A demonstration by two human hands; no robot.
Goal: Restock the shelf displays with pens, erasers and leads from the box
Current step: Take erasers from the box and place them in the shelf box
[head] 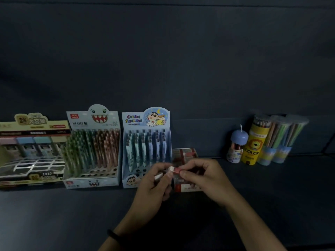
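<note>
Head view shows the left hand (155, 184) and right hand (205, 176) pinching one eraser (175, 169) together, pen displays (92, 151) look nearly full, red eraser box (184, 153) seems not done.

**Stationery on a dark shelf, counted**

Three upright display boxes: one cream box (34, 151), one monster-faced pen box (92, 147), one cartoon pen box (146, 145). One low red box (184, 153). Four pencil tubes: one blue-capped tube (235, 147), one yellow tube (252, 147), one clear tube (272, 142), a second clear tube (287, 140). Two hands, left hand (154, 182) and right hand (204, 176). One eraser (175, 169). One wristband (113, 234). The pens are too blurred to count.
</note>
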